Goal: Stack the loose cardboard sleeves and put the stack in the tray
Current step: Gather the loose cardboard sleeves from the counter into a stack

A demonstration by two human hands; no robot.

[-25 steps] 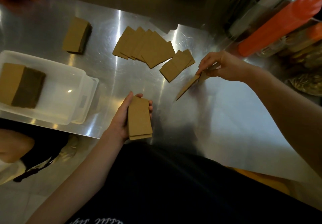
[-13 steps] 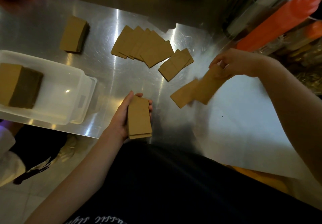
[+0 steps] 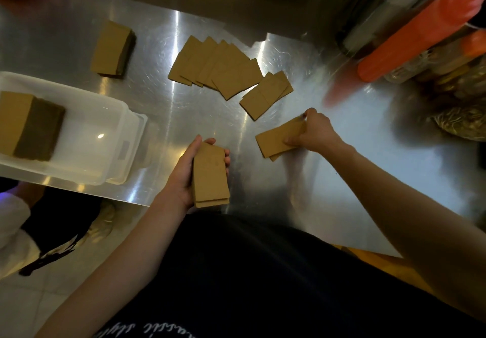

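Observation:
My left hand (image 3: pixel 184 177) grips a small stack of brown cardboard sleeves (image 3: pixel 210 177) above the steel table's near edge. My right hand (image 3: pixel 314 132) is shut on two overlapping sleeves (image 3: pixel 277 140) that lie flat on the table to the right. Several loose sleeves (image 3: pixel 218 68) lie fanned out at the table's middle back, with a smaller pile (image 3: pixel 265 94) beside them. A clear plastic tray (image 3: pixel 105 132) at the left holds a thick sleeve stack (image 3: pixel 29 126).
Another sleeve stack (image 3: pixel 113 49) sits on the steel table (image 3: pixel 157 106) behind the tray. Orange bottles (image 3: pixel 418 32) and bagged goods (image 3: pixel 462 124) crowd the right back. Another person's leg and shoe (image 3: pixel 102 222) show below the table's left edge.
My right hand came toward me and lowered the sleeve it carried onto a second sleeve on the table. The left hand and its stack stayed put.

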